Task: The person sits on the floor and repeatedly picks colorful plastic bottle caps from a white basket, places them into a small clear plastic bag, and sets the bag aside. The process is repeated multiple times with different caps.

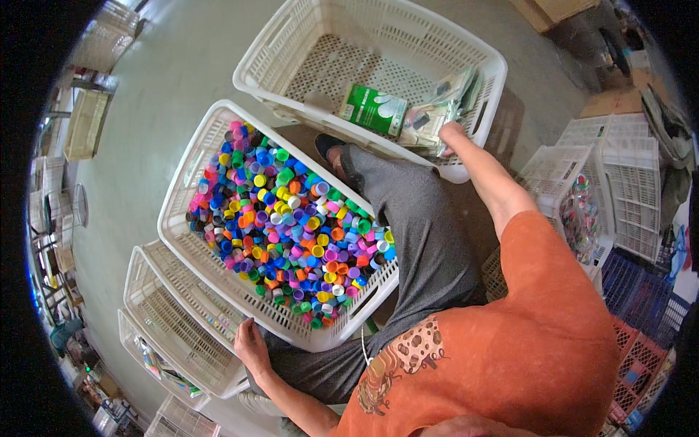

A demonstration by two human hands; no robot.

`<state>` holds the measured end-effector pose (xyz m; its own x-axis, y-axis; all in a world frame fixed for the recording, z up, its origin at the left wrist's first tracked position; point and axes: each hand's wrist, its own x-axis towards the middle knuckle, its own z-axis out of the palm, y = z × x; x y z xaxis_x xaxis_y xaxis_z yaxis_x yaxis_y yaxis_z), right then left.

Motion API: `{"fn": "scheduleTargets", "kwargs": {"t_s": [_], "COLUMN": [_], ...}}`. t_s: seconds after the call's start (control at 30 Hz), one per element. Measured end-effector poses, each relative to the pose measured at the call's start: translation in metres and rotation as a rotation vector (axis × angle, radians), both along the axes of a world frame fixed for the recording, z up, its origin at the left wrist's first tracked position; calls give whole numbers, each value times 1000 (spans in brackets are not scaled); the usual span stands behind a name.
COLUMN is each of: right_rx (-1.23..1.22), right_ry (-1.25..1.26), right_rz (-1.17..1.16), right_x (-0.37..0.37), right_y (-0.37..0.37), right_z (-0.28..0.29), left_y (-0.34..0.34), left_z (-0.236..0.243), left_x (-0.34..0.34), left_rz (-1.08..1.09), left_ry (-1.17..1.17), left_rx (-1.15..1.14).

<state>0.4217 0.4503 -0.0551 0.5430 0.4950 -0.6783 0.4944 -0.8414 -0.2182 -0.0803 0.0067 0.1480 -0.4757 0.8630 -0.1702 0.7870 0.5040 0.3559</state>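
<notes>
A white plastic crate full of small coloured bottle caps lies tilted at my legs. My left hand is beside its lower left rim, fingers curled; whatever they hold, if anything, is hidden. Farther away stands a second white crate. My right hand reaches into its near right corner, closed at the edge of a clear plastic packet. My fingertips there are partly hidden. Next to the packets lies a green and white flat package on the crate's floor.
Nested white crates stand at my left, with thin colourful items in the outermost. On my right are stacked white crates, a bag of small clear things, and blue and red crates. Cardboard boxes stand far right.
</notes>
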Motion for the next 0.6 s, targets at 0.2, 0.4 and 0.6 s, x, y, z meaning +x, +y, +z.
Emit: {"fn": "scheduleTargets", "kwargs": {"t_s": [0.2,0.4,0.6], "right_rx": [20,232,471], "right_ry": [301,200,297], "right_rz": [178,667,1033], "right_x": [87,12,-79], "right_y": [18,11,2], "right_z": [-23,173,314], "left_y": [-1,-30,-51], "left_z": [-31,-4,-6], "left_x": [-3,2,9], "left_rz": [-53,69,96], "left_ry": [-69,-36,-16], "left_rx": [79,117,163]}}
